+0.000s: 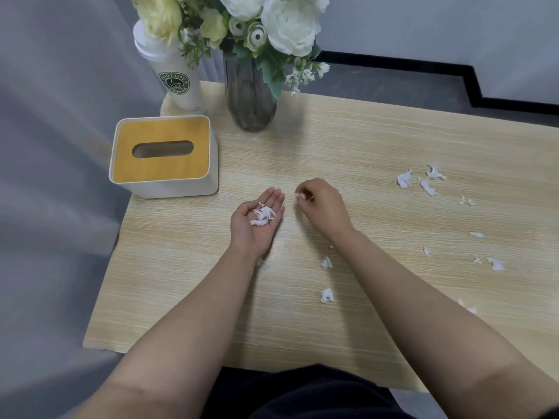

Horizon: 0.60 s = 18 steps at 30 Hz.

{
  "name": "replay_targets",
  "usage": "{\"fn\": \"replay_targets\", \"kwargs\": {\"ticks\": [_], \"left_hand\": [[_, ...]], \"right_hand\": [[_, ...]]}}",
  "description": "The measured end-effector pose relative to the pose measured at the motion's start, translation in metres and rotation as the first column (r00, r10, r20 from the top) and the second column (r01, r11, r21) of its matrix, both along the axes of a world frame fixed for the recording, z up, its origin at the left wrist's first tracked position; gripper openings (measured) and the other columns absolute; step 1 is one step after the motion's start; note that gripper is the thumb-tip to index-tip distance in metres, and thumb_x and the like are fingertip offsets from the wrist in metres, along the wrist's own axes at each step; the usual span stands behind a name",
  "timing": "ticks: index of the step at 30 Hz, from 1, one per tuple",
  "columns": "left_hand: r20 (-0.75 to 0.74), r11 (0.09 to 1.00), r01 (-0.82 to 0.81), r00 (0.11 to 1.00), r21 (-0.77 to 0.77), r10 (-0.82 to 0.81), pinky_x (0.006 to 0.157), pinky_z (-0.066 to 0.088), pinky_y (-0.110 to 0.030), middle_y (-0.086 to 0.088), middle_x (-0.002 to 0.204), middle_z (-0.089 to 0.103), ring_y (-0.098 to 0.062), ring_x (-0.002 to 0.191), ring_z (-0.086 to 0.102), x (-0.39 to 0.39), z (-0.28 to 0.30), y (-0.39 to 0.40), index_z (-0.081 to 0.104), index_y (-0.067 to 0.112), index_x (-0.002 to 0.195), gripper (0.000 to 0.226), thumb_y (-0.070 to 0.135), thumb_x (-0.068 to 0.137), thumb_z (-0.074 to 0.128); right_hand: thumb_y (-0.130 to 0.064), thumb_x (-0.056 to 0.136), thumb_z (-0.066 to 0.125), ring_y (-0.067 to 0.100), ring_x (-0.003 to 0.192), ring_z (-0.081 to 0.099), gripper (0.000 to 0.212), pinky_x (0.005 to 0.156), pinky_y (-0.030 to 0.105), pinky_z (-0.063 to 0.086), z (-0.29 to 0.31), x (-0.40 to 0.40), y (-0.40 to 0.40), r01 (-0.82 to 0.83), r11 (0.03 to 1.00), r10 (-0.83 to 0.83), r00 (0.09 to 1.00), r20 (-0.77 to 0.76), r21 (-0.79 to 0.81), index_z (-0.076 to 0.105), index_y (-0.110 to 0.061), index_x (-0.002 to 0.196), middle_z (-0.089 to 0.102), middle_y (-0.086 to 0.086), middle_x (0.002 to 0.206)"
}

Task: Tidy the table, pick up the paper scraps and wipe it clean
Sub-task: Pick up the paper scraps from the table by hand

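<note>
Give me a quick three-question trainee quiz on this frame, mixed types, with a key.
1. True or false: the left hand lies palm up with paper scraps in it.
2. What does the right hand pinch? A) a scrap B) the cup C) nothing
3. Fill in: the tissue box stands to the ___ of the vase.

Key: 1 true; 2 A; 3 left. More scraps on the table lie mostly to the right.
</note>
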<state>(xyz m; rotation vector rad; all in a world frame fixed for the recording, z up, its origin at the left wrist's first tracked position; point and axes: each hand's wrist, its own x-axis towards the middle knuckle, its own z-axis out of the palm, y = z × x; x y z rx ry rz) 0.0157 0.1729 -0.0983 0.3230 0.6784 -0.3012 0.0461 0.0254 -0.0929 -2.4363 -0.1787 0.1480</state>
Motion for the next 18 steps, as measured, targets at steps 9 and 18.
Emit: {"fn": "replay_targets", "kwargs": {"ticks": [9, 18], "left_hand": [[-0.022, 0.979, -0.165, 0.986, -0.116, 0.164, 0.055, 0.053, -0.021, -0.011, 0.069, 0.062, -0.019, 0.055, 0.064, -0.011, 0.018, -0.004, 0.062, -0.004, 0.074, 0.036, 0.012, 0.091, 0.035], [-0.064, 0.969, -0.21, 0.977, -0.131, 0.203, 0.056, 0.055, -0.02, -0.012, 0.069, 0.068, -0.017, 0.057, 0.068, -0.025, 0.021, 0.002, 0.057, -0.003, 0.091, 0.033, 0.017, 0.1, 0.032]], "right_hand": [[-0.017, 0.09, 0.056, 0.019, 0.1, 0.052, 0.017, 0.083, 0.033, 0.044, 0.025, -0.012, 0.041, -0.242, 0.97, 0.242, 0.969, 0.051, -0.003, 0.07, -0.014, 0.1, 0.066, 0.0, 0.101], [-0.017, 0.092, 0.054, 0.023, 0.102, 0.053, 0.022, 0.087, 0.035, 0.044, 0.023, -0.026, 0.043, -0.345, 0.937, 0.342, 0.938, 0.066, 0.047, 0.071, -0.012, 0.105, 0.065, 0.002, 0.106]]}}
